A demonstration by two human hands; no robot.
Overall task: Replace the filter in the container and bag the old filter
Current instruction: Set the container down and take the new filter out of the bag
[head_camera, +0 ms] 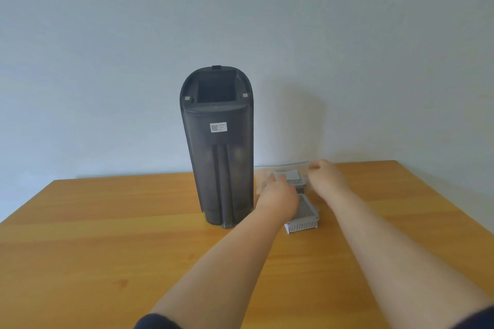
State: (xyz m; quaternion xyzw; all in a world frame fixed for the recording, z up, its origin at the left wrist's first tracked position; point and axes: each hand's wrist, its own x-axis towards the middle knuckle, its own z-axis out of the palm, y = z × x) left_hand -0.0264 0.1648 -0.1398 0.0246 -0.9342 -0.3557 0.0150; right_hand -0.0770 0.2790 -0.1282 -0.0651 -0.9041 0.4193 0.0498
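- Both bare arms reach forward over the wooden desk (107,222), to the right of the tall dark container (217,147).
- The left hand (276,196) lies palm down, with its fingers (272,178) stretched out flat on the near left part of a clear plastic bag (280,168). It presses on the bag and does not grip anything.
- The right hand (327,175) is curled, and its fingers (315,165) pinch the top edge of the bag by the blue zip strip.
- One grey filter (296,180) sits far back between the two hands. It looks like it is inside the bag, but the blur makes this hard to tell.
- A second white filter (303,218) with thin ribs lies on the desk, closer to the camera, just below the left hand and partly hidden by the wrist.
- The container stands upright near the wall (374,48). Its top is open and looks dark inside.
- A small white sticker (218,127) on the container has a square code on it. The words beside the code are too small to read.
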